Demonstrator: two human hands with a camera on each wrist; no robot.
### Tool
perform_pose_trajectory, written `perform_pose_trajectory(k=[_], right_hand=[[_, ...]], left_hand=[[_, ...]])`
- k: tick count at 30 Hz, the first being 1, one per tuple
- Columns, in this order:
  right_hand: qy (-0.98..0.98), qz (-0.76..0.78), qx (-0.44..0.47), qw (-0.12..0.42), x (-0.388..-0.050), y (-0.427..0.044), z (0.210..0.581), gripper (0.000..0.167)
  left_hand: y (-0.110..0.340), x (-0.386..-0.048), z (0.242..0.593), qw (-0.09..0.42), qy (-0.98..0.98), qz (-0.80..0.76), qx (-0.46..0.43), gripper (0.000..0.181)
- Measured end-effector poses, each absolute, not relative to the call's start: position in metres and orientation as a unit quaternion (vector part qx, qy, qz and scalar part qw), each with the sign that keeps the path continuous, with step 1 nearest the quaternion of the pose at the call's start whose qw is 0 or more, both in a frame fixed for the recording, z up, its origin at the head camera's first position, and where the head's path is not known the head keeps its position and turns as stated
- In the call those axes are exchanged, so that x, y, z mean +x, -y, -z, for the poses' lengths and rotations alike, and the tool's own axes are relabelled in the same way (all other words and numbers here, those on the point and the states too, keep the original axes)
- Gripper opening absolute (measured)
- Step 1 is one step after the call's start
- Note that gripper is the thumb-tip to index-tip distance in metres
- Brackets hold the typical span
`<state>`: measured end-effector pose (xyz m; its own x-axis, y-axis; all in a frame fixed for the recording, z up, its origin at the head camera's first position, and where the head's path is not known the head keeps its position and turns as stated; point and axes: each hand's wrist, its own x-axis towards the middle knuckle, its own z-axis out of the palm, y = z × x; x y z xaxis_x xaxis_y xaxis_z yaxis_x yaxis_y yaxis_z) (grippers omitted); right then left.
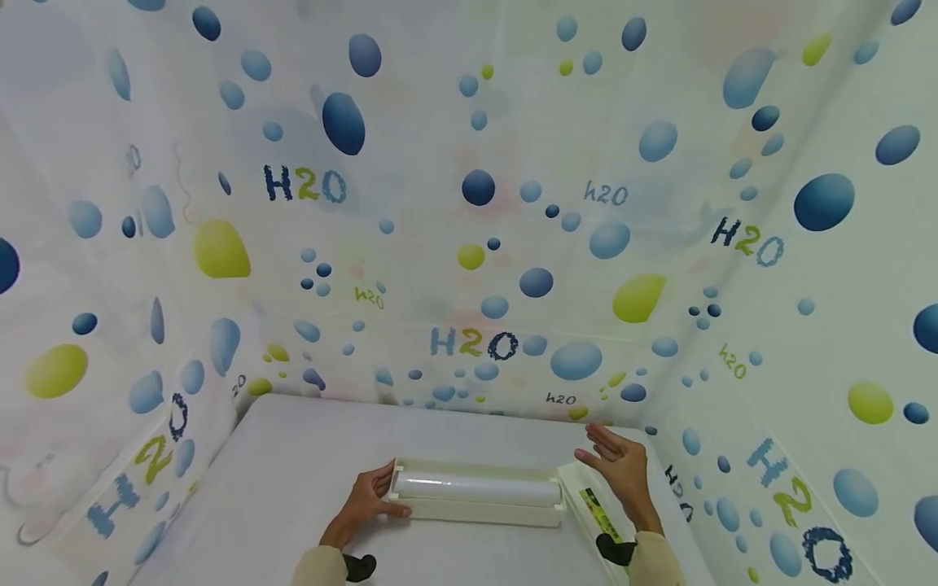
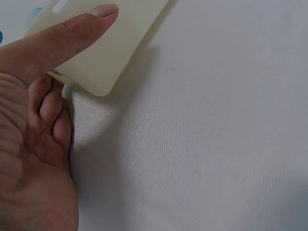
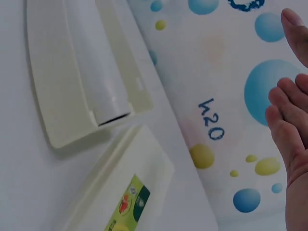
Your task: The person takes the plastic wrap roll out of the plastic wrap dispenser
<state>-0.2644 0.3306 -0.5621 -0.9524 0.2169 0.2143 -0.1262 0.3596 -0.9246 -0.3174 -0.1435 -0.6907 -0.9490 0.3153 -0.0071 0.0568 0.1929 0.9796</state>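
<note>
The box [image 1: 484, 512], pinched at one end between the thumb and fingers of the left hand [image 1: 370, 498], looks light, stiff, slightly slippery; its end walls suit gripping. The lid [image 3: 147, 162] lies near the right hand's [image 1: 623, 470] extended, empty fingers.

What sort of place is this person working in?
Probably a small, makeshift indoor booth: wrinkled sheeting printed with bubbles and "H2O" rises on three sides of a white-covered table, where a cream box holds a white roll.
</note>
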Motion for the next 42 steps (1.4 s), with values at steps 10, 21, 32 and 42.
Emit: perform_pose_trajectory(k=[10,21,32,42], right_hand=[[0.735,-0.669,0.062,0.091,-0.283,-0.309,0.551,0.072],[0.758,-0.64,0.121,0.042,-0.295,-0.291,0.547,0.061],[0.876,-0.446,0.18,-0.026,-0.299,-0.286,0.581,0.048],[0.938,-0.297,0.173,-0.044,-0.305,-0.272,0.605,0.05]], left_hand=[[0.143,-0.317,0.706,0.107,-0.731,-0.653,0.166,0.109],[0.133,-0.313,0.697,0.121,-0.755,-0.63,0.137,0.106],[0.142,-0.313,0.694,0.1,-0.766,-0.622,0.129,0.108],[0.143,-0.312,0.689,0.11,-0.758,-0.634,0.112,0.108]])
